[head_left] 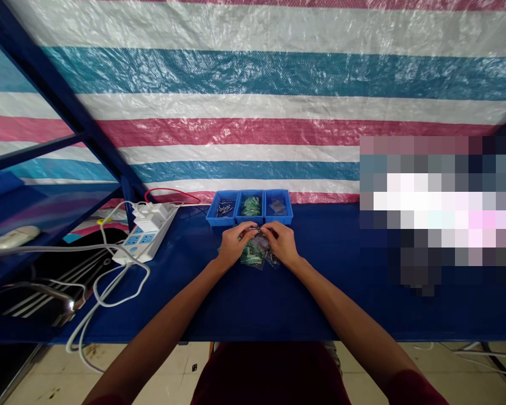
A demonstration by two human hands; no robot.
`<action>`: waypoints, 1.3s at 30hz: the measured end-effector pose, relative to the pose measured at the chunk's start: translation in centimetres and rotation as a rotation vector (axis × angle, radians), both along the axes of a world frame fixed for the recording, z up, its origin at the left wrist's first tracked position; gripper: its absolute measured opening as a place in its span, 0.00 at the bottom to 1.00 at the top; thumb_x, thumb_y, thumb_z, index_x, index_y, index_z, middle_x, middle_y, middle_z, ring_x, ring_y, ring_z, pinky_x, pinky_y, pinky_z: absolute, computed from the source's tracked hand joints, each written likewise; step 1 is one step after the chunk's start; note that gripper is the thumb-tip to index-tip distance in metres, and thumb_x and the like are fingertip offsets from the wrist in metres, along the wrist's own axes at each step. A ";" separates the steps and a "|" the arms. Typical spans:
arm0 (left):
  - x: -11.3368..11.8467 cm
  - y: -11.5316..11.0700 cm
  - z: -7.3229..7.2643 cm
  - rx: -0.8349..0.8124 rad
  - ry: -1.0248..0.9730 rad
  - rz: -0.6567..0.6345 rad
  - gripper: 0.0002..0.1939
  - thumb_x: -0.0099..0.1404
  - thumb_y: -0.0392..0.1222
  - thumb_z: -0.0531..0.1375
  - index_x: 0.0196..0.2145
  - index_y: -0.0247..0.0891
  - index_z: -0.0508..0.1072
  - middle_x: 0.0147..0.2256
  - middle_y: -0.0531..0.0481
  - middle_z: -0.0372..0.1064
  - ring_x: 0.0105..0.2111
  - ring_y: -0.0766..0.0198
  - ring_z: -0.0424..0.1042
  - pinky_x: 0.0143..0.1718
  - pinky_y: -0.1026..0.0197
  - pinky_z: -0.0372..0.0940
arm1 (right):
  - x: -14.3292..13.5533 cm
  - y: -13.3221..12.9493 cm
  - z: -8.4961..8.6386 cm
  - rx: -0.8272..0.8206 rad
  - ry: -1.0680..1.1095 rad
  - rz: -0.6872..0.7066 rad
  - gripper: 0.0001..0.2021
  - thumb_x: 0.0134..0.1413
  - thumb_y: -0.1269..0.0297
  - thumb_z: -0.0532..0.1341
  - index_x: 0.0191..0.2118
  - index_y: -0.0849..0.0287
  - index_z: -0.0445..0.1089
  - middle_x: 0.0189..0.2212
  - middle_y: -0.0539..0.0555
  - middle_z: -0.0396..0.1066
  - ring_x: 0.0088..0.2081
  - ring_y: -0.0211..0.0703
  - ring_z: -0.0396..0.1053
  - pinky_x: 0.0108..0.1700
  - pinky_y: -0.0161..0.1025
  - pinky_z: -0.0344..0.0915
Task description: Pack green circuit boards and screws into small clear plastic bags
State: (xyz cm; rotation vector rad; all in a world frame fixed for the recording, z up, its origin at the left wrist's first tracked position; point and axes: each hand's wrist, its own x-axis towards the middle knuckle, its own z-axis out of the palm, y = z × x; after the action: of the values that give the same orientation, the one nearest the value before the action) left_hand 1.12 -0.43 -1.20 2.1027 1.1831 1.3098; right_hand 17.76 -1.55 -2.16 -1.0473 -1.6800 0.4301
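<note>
Both hands meet over a small pile on the blue table, just in front of three blue bins. My left hand (233, 245) is closed, its thumb and fingertips pinching a small dark, slim piece (256, 228). From the other side, my right hand (283, 243) is closed with its fingertips at the same piece; its exact kind is too small to make out. Beneath them lie green packets (252, 255) and clear plastic bags (259, 243), partly covered by the fingers.
The left bin (222, 220) holds thin dark sticks, the middle bin (249, 220) green packets, the right bin (279, 219) clear small bags. A white power strip (149, 246) with plugs and loose cables (103, 302) lies left. A blurred-out area covers the table's right side.
</note>
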 end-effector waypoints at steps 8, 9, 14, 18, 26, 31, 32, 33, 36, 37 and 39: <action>0.2 -0.1 0.2 0.135 0.072 0.021 0.13 0.62 0.49 0.59 0.27 0.39 0.75 0.23 0.51 0.72 0.22 0.66 0.67 0.27 0.64 0.62 | 0.0 0.0 0.2 -0.006 0.017 -0.056 0.12 0.59 0.59 0.55 0.32 0.58 0.73 0.29 0.54 0.73 0.29 0.40 0.68 0.34 0.37 0.64; 0.2 -0.2 0.3 0.145 0.078 0.018 0.13 0.62 0.49 0.59 0.26 0.39 0.75 0.22 0.51 0.71 0.21 0.66 0.66 0.26 0.64 0.61 | 0.0 0.0 0.2 -0.009 0.016 -0.057 0.12 0.59 0.59 0.55 0.32 0.58 0.73 0.29 0.54 0.73 0.29 0.40 0.68 0.34 0.37 0.64; 0.3 -0.4 0.2 0.187 0.086 0.014 0.14 0.62 0.48 0.59 0.23 0.38 0.73 0.20 0.52 0.69 0.19 0.68 0.64 0.25 0.65 0.59 | 0.0 0.0 0.1 -0.004 0.013 -0.048 0.11 0.59 0.60 0.55 0.33 0.58 0.73 0.29 0.53 0.74 0.29 0.40 0.68 0.35 0.36 0.65; 0.2 -0.4 0.1 0.198 0.113 0.011 0.15 0.63 0.49 0.57 0.24 0.38 0.73 0.20 0.51 0.69 0.19 0.68 0.64 0.24 0.64 0.59 | -0.1 -0.1 0.2 -0.006 0.023 -0.049 0.11 0.59 0.60 0.56 0.33 0.57 0.73 0.30 0.54 0.74 0.29 0.41 0.69 0.34 0.37 0.65; 0.1 -0.4 0.0 0.196 0.075 -0.022 0.13 0.61 0.50 0.60 0.28 0.39 0.76 0.25 0.50 0.74 0.22 0.66 0.69 0.27 0.64 0.64 | 0.1 -0.1 0.3 -0.014 0.037 -0.052 0.12 0.59 0.58 0.56 0.32 0.57 0.73 0.29 0.53 0.74 0.29 0.41 0.69 0.34 0.36 0.64; 0.2 -0.4 0.2 0.185 0.001 0.006 0.09 0.61 0.47 0.61 0.29 0.40 0.77 0.29 0.49 0.76 0.28 0.62 0.73 0.34 0.62 0.67 | 0.0 0.0 0.2 0.004 0.031 -0.052 0.13 0.59 0.58 0.56 0.30 0.58 0.73 0.26 0.53 0.73 0.27 0.39 0.67 0.32 0.35 0.63; 0.2 -0.4 0.3 0.177 -0.012 0.012 0.09 0.61 0.46 0.61 0.30 0.40 0.77 0.30 0.48 0.76 0.29 0.62 0.74 0.36 0.61 0.68 | 0.0 0.0 0.2 0.002 0.025 -0.049 0.13 0.59 0.58 0.56 0.29 0.59 0.73 0.26 0.52 0.73 0.26 0.39 0.67 0.32 0.35 0.63; 0.2 -0.5 0.4 0.162 -0.023 0.015 0.09 0.62 0.46 0.60 0.31 0.40 0.77 0.31 0.48 0.76 0.30 0.61 0.74 0.37 0.61 0.68 | -0.1 0.0 0.2 -0.002 0.019 -0.044 0.13 0.59 0.58 0.56 0.29 0.58 0.73 0.25 0.52 0.73 0.26 0.39 0.67 0.31 0.35 0.63; 0.3 -0.7 0.6 0.080 -0.041 0.018 0.09 0.63 0.46 0.59 0.35 0.41 0.77 0.34 0.49 0.77 0.32 0.61 0.75 0.38 0.61 0.68 | -0.2 0.1 0.1 -0.016 0.004 -0.022 0.14 0.59 0.57 0.56 0.29 0.58 0.73 0.25 0.52 0.73 0.25 0.38 0.67 0.31 0.34 0.63; 0.3 -0.8 0.6 0.050 -0.042 0.016 0.10 0.64 0.46 0.58 0.36 0.41 0.77 0.35 0.49 0.77 0.33 0.61 0.75 0.39 0.61 0.68 | -0.2 0.1 0.0 -0.017 -0.002 -0.011 0.14 0.59 0.57 0.56 0.29 0.58 0.73 0.25 0.52 0.73 0.25 0.39 0.67 0.31 0.34 0.63; 0.4 -0.8 0.6 0.001 -0.055 0.007 0.11 0.65 0.46 0.57 0.38 0.40 0.76 0.37 0.49 0.76 0.35 0.61 0.75 0.40 0.62 0.68 | -0.2 0.0 0.0 -0.015 -0.011 0.001 0.14 0.60 0.58 0.55 0.30 0.58 0.74 0.27 0.52 0.74 0.27 0.39 0.68 0.32 0.35 0.63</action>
State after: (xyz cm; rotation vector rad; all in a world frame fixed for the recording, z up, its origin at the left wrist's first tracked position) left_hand 1.53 -1.26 -0.60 2.0517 1.1677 1.3629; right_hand 17.55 -1.51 -2.14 -1.0614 -1.6893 0.4388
